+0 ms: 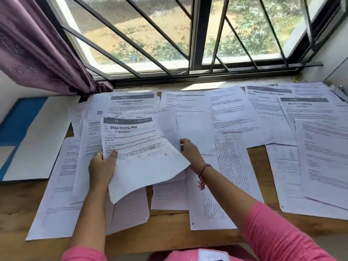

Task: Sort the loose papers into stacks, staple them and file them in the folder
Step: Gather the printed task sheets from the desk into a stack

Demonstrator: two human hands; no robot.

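Paper covers nearly the whole wooden table in front of me, loose printed sheets overlapping from the left edge to the right, where the far-right ones are cut off by the frame. My left hand grips a lifted sheet headed "Wipe Drying Mat" at its left edge, thumb on top and the other fingers curled out of sight beneath it. My right hand is at the sheet's right side, fingers bent and closed on an upright white page behind it; most of those fingers are hidden by paper, though a ring shows on one. The lifted sheet curls and hides whatever lies under its middle. The body text on most pages is too blurred to read; only a few headings come through, such as "Change Bed Sheets" far left of centre and "Mirror Cleaning" far right. A table-filled page lies just right of my right wrist, partly under my arm. The blue folder lies open at the left, one white sheet resting on it, its near corner cut off. At the far right corner something metallic and shiny pokes in, too cropped to name. Beyond the table stands a barred window with greenery outside, and a purple curtain hangs at the far left.
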